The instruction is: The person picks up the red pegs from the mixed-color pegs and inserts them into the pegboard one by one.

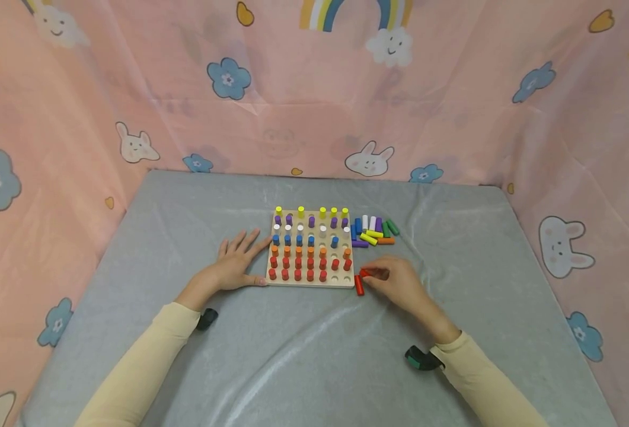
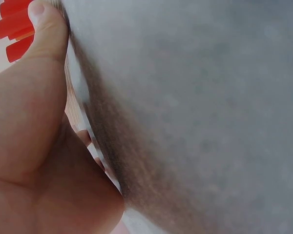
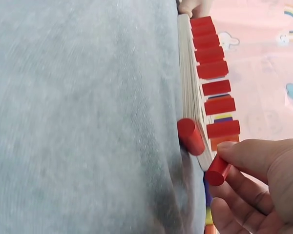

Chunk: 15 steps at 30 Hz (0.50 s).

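Note:
A wooden pegboard (image 1: pixel 314 285) lies on the table with rows of yellow, purple, white, blue, orange and red pegs standing in its holes. My left hand (image 1: pixel 233 265) rests at the board's left side, fingers spread and thumb at the near left corner. Just off the near right corner, my right hand (image 1: pixel 396 283) pinches a red peg (image 3: pixel 219 170) between thumb and fingers. Another red peg (image 1: pixel 359 285) lies on the cloth beside the board's right edge. Two open holes show at the right end of the nearest row.
Loose pegs in several colours lie in a pile right of the board, among them a green peg (image 1: pixel 393 228) and an orange peg (image 1: pixel 386 241). Grey cloth (image 1: pixel 271 362) covers the table. A pink patterned curtain (image 1: pixel 293 112) hangs around the back and sides.

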{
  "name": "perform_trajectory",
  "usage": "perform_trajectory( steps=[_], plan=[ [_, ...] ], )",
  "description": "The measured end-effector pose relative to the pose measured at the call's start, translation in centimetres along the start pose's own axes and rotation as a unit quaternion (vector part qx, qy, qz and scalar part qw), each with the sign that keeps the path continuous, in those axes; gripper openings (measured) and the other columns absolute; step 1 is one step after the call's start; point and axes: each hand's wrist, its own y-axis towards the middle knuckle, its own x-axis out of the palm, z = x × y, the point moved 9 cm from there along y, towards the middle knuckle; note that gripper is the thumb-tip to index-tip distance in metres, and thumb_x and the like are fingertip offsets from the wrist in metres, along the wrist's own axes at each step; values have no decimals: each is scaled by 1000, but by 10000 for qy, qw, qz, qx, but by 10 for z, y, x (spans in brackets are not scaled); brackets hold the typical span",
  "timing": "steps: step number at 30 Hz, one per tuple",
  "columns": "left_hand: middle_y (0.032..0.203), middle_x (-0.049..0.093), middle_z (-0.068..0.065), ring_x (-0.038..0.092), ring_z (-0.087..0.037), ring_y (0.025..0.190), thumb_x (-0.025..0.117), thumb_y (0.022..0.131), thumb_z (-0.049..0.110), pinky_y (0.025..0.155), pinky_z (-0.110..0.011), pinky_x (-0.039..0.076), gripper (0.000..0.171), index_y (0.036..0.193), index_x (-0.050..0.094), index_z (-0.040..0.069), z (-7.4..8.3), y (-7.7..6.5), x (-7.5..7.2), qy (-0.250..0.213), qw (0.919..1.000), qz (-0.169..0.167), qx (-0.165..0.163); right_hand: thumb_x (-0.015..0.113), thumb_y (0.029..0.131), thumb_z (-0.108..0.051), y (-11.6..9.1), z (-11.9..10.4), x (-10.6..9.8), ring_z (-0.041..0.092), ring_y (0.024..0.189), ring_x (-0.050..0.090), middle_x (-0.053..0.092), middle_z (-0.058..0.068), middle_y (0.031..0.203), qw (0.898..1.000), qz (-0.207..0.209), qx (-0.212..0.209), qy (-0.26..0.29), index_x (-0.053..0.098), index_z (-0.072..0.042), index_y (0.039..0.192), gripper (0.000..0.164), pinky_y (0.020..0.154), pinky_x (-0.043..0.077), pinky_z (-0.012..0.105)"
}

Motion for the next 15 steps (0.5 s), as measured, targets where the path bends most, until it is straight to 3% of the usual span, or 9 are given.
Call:
perform_trajectory(
  steps=[15],
  plan=[
    [169,1,-15,-2,-45,154,72,84,52,116,-73,0,100,161,14,24,-3,3,3,62,10000,18,-8,81,83,-20,5,-17,11,9,78,61,74,-1,89,9997,-81,7,240,79,-14,104,22,69,53,22]
  ],
)
